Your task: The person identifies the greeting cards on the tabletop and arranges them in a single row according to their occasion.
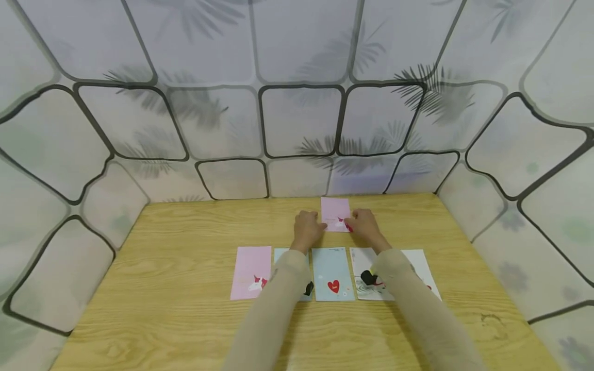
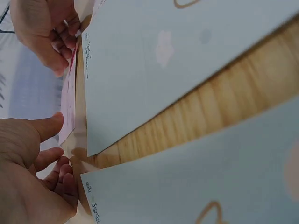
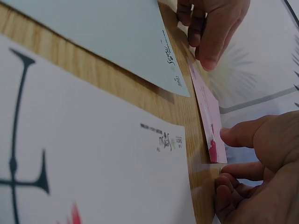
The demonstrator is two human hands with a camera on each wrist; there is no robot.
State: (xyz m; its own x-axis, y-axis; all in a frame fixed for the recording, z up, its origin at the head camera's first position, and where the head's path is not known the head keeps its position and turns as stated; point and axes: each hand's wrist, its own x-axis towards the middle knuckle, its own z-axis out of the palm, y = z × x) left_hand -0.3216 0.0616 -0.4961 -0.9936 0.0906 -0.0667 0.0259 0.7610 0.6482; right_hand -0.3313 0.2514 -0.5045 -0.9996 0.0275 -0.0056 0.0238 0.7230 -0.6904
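Note:
A pink card (image 1: 335, 208) with a unicorn print lies near the table's back edge, between both hands. My left hand (image 1: 307, 229) is at its left side, the thumb tip at the lower left edge. Its other fingers rest on the wood, loosely bent, in the left wrist view. On the opposite side, my right hand (image 1: 365, 226) touches the card's lower right corner with the thumb (image 3: 240, 134). Its remaining fingers lie bent beside the card. Under the forearms stretches a row of cards, including a light blue one with a red heart (image 1: 333, 273).
Another pink unicorn card (image 1: 252, 270) starts the row at the left. A second light blue card (image 1: 280, 253) is partly covered by my left sleeve. A white card with an ink drawing (image 1: 362, 257) and another white card (image 1: 419, 263) lie at the right. A patterned fabric wall (image 1: 301, 121) encloses the wooden table (image 1: 176, 278).

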